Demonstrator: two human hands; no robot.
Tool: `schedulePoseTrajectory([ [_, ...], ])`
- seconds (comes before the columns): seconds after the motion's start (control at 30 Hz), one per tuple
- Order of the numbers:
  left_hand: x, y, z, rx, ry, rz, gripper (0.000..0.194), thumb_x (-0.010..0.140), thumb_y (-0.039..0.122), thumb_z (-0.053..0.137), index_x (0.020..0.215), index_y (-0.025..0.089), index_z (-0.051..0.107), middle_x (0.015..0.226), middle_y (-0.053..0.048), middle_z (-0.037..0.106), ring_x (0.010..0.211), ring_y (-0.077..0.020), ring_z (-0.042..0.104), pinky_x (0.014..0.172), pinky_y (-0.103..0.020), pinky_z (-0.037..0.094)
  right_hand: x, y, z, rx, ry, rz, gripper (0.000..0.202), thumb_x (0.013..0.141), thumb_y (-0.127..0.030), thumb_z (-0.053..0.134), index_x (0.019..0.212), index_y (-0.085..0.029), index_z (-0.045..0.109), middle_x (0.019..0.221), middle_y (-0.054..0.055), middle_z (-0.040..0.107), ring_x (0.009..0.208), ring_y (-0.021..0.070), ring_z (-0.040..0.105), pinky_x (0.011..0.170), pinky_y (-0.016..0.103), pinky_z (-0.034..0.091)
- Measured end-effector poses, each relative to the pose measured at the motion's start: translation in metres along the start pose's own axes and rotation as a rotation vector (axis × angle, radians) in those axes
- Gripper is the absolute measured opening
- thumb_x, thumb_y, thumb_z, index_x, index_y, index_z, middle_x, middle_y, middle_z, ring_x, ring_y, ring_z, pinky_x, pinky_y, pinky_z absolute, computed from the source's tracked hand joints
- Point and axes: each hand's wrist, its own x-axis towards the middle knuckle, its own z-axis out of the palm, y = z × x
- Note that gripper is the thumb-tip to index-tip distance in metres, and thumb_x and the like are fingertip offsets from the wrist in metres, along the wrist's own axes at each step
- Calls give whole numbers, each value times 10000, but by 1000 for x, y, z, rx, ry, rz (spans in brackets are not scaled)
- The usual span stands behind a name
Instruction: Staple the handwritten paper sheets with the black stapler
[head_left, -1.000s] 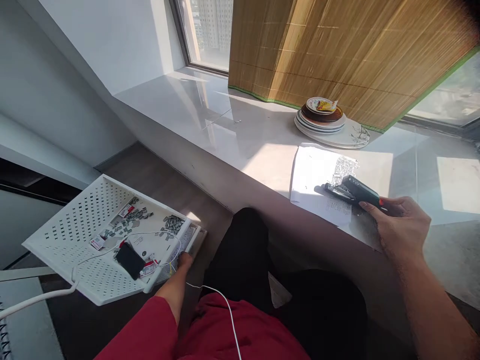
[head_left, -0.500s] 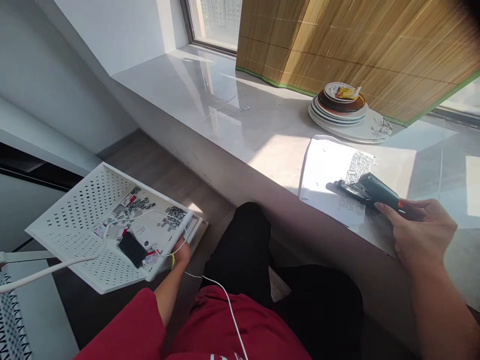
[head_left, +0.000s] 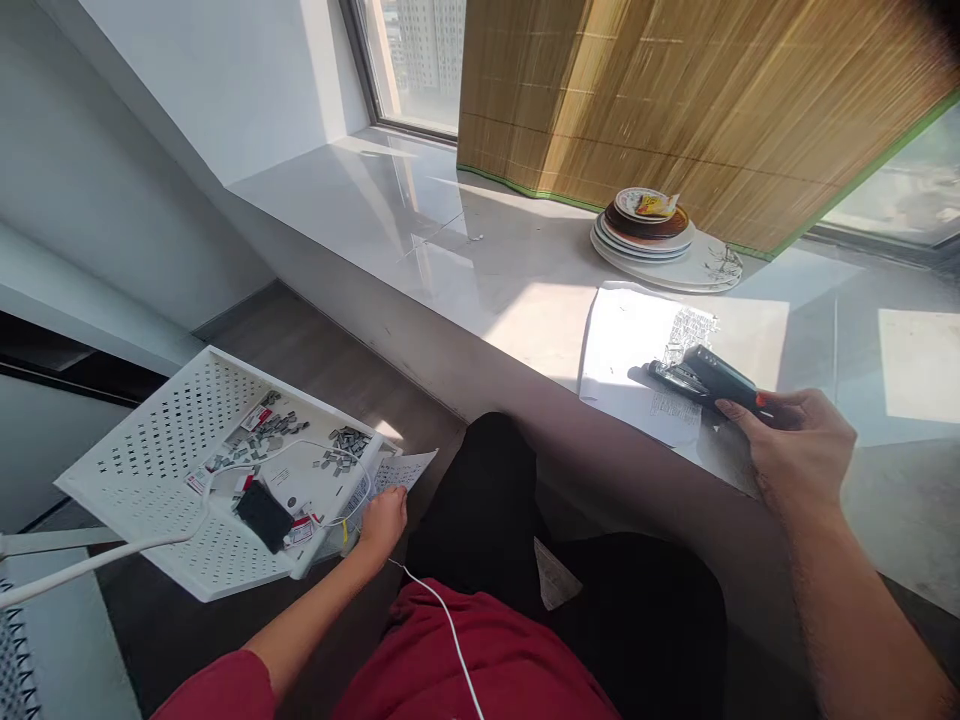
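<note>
My right hand (head_left: pixel 802 450) is closed around the rear of a black stapler (head_left: pixel 720 380), whose front end rests over white papers (head_left: pixel 626 345) on the stone ledge. Printed or cut-out text shows on the papers beside the stapler. Low on the left, my left hand (head_left: pixel 384 520) pinches a printed sheet (head_left: pixel 405 468) at the right side of a white perforated tray (head_left: pixel 142 430). Inside the tray lie many small grey metal pieces (head_left: pixel 281 425), a black pouch-like item (head_left: pixel 264 515) and red-and-white packets (head_left: pixel 300 530).
Stacked plates (head_left: pixel 645 240) with a yellow wrapper (head_left: pixel 656 206) on top stand behind the papers. A bamboo blind (head_left: pixel 675 100) hangs at the window. A white cable (head_left: pixel 97 570) crosses the tray, and another runs over my lap.
My left hand has come up and right from beside the tray, and a printed sheet now shows in it. The view has shifted slightly; my right hand still holds the stapler.
</note>
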Motion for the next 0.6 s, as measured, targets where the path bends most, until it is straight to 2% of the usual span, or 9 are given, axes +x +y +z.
schedulePoseTrajectory([
  [0.17, -11, 22, -68, -130, 270, 64, 257, 1018, 211, 489, 1014, 207, 746, 1051, -120, 731, 820, -261, 714, 702, -348, 537, 2, 5, 0, 35, -41, 23, 514, 532, -480, 977, 878, -229, 692, 898, 61, 777, 814, 250, 762, 667, 344, 573],
  [0.3, -18, 24, -139, -386, 530, 235, 249, 1025, 298, 489, 1030, 244, 732, 1025, -84, 753, 947, -280, 725, 812, -362, 572, 4, 7, 2, 28, -48, 2, 492, 565, -483, 965, 879, -215, 697, 901, 50, 770, 815, 222, 751, 696, 317, 569],
  [0.37, -26, 28, -175, -461, 585, 250, 273, 1032, 392, 498, 1045, 267, 741, 951, -46, 768, 868, -268, 730, 764, -350, 579, 5, 7, 3, 38, -51, 3, 485, 580, -484, 960, 891, -211, 708, 908, 50, 770, 811, 217, 749, 698, 310, 566],
  [0.43, -39, 38, -207, -472, 655, 197, 301, 1023, 470, 514, 1060, 298, 759, 859, -17, 764, 765, -257, 724, 688, -347, 570, 5, 6, 4, 56, -58, -5, 488, 592, -518, 949, 888, -213, 709, 918, 47, 768, 828, 227, 748, 707, 320, 575],
  [0.5, -58, 52, -235, -445, 789, 117, 318, 1004, 532, 524, 1089, 344, 766, 842, -8, 768, 736, -271, 724, 675, -385, 571, 5, 5, 5, 89, -69, -21, 497, 600, -569, 933, 865, -219, 700, 917, 42, 763, 833, 242, 743, 714, 344, 587],
  [0.6, -83, 78, -268, -447, 972, -19, 387, 994, 539, 534, 1325, 418, 693, 1040, -36, 795, 924, -335, 743, 770, -490, 592, 6, 2, 8, 133, -92, -51, 494, 633, -615, 909, 833, -225, 684, 874, 41, 754, 811, 252, 730, 740, 377, 598],
])
